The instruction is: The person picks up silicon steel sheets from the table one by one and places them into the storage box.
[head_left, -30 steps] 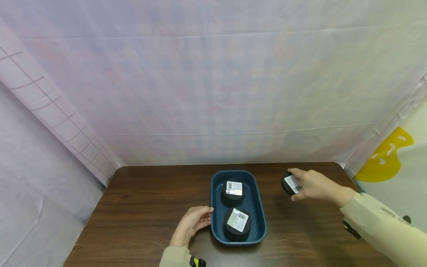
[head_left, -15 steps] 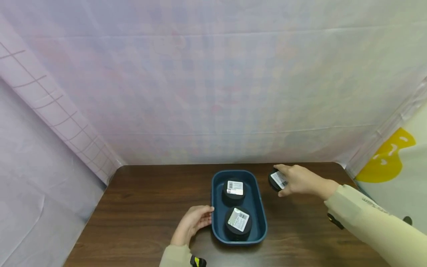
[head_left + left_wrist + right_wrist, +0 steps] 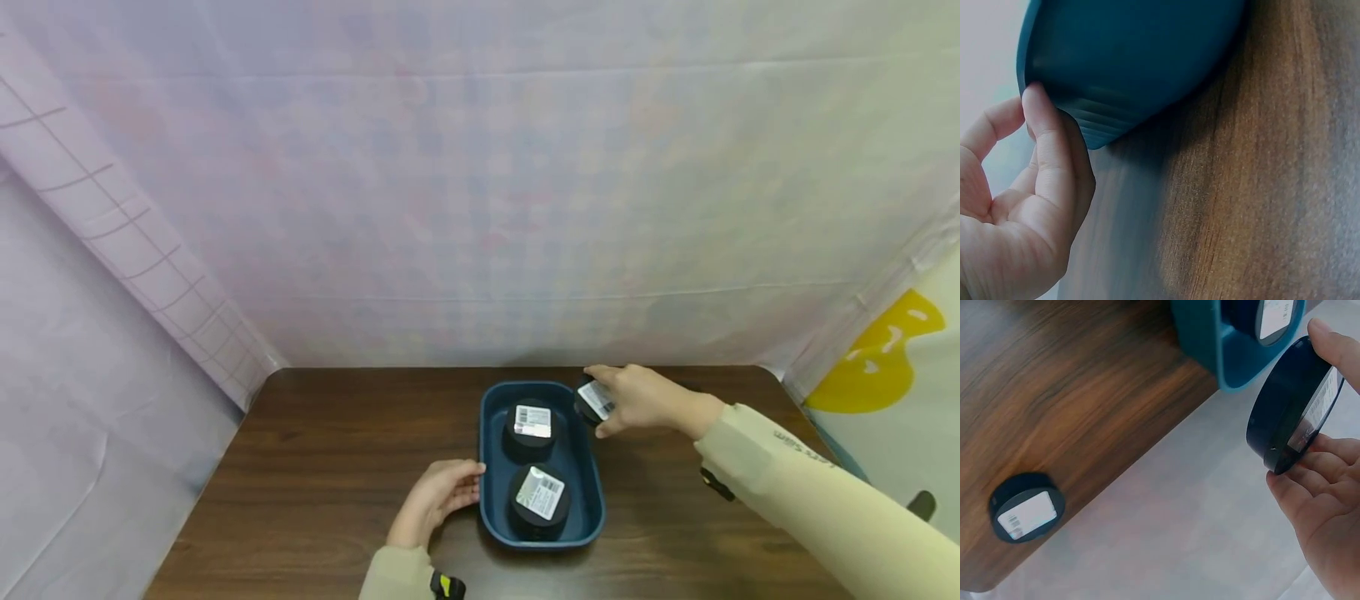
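Note:
My right hand (image 3: 643, 398) grips a round black container (image 3: 595, 400) by its sides, just right of the far end of a blue tray (image 3: 602, 512). A white barcode label covers part of its face. In the right wrist view, thumb and fingers span this container (image 3: 1288, 400), which is held off the table. Two more labelled round black containers, a far one (image 3: 529, 442) and a near one (image 3: 537, 518), sit inside the tray. My left hand (image 3: 442, 496) pinches the tray's left rim; the left wrist view shows thumb and finger at the tray's edge (image 3: 1129, 56).
Another labelled black container (image 3: 1027, 509) stands on the table near its edge in the right wrist view; the right hand and arm mostly hide it in the head view. The brown wooden table (image 3: 337, 467) meets a pale patterned curtain (image 3: 480, 208) at its back edge.
My right hand has carried the black container leftward, from the right part of the table to beside the tray. The left hand stays at the tray's rim.

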`<state>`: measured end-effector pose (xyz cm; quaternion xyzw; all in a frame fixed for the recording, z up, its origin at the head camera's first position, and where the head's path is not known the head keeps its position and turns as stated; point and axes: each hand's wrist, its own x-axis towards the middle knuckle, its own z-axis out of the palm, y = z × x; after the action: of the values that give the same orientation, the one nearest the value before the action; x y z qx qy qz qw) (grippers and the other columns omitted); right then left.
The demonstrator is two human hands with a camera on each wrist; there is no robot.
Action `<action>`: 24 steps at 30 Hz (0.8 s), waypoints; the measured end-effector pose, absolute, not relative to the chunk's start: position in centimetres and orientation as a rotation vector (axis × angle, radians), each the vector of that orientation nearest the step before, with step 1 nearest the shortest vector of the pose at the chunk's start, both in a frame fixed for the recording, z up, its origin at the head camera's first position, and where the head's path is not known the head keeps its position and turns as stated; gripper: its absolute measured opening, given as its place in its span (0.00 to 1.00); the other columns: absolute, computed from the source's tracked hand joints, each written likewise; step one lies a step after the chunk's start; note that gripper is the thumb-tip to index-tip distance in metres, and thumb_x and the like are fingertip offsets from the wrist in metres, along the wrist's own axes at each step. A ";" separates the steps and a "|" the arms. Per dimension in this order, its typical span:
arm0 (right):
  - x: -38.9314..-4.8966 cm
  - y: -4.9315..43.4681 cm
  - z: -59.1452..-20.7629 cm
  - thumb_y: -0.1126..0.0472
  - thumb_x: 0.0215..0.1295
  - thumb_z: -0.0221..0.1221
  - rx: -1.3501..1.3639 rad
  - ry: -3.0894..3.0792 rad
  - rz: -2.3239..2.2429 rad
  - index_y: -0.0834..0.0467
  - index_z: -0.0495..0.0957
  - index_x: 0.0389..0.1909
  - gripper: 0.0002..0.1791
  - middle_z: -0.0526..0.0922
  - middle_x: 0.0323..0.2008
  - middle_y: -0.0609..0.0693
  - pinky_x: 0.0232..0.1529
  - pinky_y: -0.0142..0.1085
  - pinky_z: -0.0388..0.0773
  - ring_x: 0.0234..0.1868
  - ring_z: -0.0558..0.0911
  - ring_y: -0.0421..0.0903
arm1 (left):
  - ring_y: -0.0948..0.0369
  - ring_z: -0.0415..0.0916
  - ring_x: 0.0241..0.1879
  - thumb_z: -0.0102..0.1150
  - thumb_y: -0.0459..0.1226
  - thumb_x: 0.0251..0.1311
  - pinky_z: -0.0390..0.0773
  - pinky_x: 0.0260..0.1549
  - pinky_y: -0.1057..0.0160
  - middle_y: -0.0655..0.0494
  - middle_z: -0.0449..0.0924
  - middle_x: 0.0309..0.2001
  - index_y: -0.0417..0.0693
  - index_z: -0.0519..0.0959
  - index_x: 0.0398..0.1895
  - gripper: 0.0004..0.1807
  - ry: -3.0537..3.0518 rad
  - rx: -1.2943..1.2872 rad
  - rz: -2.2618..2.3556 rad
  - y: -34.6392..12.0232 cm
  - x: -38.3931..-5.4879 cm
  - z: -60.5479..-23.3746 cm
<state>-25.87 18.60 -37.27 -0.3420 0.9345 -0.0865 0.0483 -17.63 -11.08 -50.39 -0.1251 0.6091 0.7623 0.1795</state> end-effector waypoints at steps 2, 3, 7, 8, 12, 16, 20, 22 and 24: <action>-26.0 18.1 -37.3 0.45 0.40 0.72 -1.043 2.830 -0.270 0.70 0.63 0.61 0.51 0.76 0.49 0.61 0.29 0.32 0.75 0.28 0.75 0.40 | 0.65 0.73 0.22 0.59 0.33 0.52 0.78 0.26 0.70 0.55 0.73 0.22 0.36 0.75 0.32 0.08 1.720 -0.352 2.155 -11.0 -17.6 -50.4; -26.1 17.8 -37.3 0.45 0.40 0.72 -1.046 2.823 -0.269 0.70 0.63 0.61 0.51 0.76 0.50 0.61 0.29 0.32 0.75 0.29 0.75 0.40 | 0.65 0.73 0.22 0.59 0.33 0.52 0.78 0.26 0.70 0.55 0.73 0.22 0.36 0.75 0.32 0.08 1.720 -0.353 2.156 -11.0 -17.6 -50.4; -26.3 16.8 -37.4 0.45 0.39 0.72 -1.089 2.815 -0.248 0.71 0.64 0.60 0.51 0.75 0.53 0.63 0.32 0.33 0.76 0.31 0.76 0.41 | 0.65 0.73 0.22 0.58 0.32 0.52 0.78 0.26 0.70 0.55 0.73 0.22 0.36 0.75 0.31 0.07 1.717 -0.353 2.158 -10.9 -17.6 -50.4; -26.4 16.6 -37.5 0.45 0.39 0.72 -1.097 2.811 -0.246 0.71 0.64 0.60 0.51 0.75 0.53 0.63 0.32 0.34 0.76 0.31 0.76 0.41 | 0.65 0.73 0.22 0.58 0.32 0.51 0.78 0.26 0.70 0.55 0.73 0.22 0.37 0.75 0.31 0.06 1.715 -0.355 2.159 -10.9 -17.5 -50.4; -26.5 15.6 -37.5 0.45 0.40 0.72 -1.097 2.785 -0.243 0.70 0.64 0.61 0.51 0.74 0.54 0.63 0.33 0.34 0.77 0.32 0.76 0.42 | 0.65 0.73 0.22 0.58 0.33 0.51 0.78 0.25 0.70 0.55 0.73 0.22 0.39 0.75 0.29 0.05 1.709 -0.353 2.167 -10.7 -17.4 -50.3; -26.6 14.8 -37.6 0.46 0.39 0.73 -1.090 2.759 -0.250 0.69 0.64 0.61 0.51 0.74 0.55 0.63 0.34 0.34 0.77 0.32 0.76 0.42 | 0.65 0.73 0.22 0.58 0.33 0.51 0.78 0.26 0.70 0.56 0.73 0.22 0.40 0.75 0.27 0.04 1.702 -0.342 2.181 -10.5 -17.2 -50.4; -26.8 14.1 -37.9 0.47 0.38 0.73 -1.122 2.750 -0.247 0.69 0.64 0.61 0.51 0.74 0.55 0.62 0.35 0.34 0.76 0.32 0.75 0.41 | 0.65 0.73 0.22 0.59 0.33 0.51 0.78 0.26 0.70 0.56 0.73 0.22 0.41 0.75 0.27 0.04 1.698 -0.332 2.188 -10.4 -17.1 -50.5; -26.9 13.8 -38.2 0.47 0.38 0.73 -1.152 2.749 -0.242 0.69 0.64 0.61 0.51 0.74 0.54 0.62 0.35 0.34 0.76 0.32 0.75 0.41 | 0.65 0.73 0.22 0.59 0.33 0.51 0.78 0.26 0.70 0.56 0.73 0.22 0.41 0.75 0.28 0.04 1.695 -0.330 2.188 -10.3 -17.1 -50.5; -27.0 13.5 -38.4 0.47 0.38 0.73 -1.162 2.744 -0.243 0.69 0.65 0.61 0.50 0.75 0.54 0.62 0.35 0.35 0.76 0.33 0.75 0.41 | 0.65 0.73 0.22 0.59 0.33 0.51 0.78 0.26 0.70 0.56 0.73 0.22 0.41 0.75 0.28 0.04 1.691 -0.334 2.185 -10.2 -17.1 -50.6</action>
<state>-27.02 13.49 -38.44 -0.3876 0.9151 -0.0811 0.0757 -17.13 -10.19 -50.57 -0.1183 0.5978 0.7726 0.1783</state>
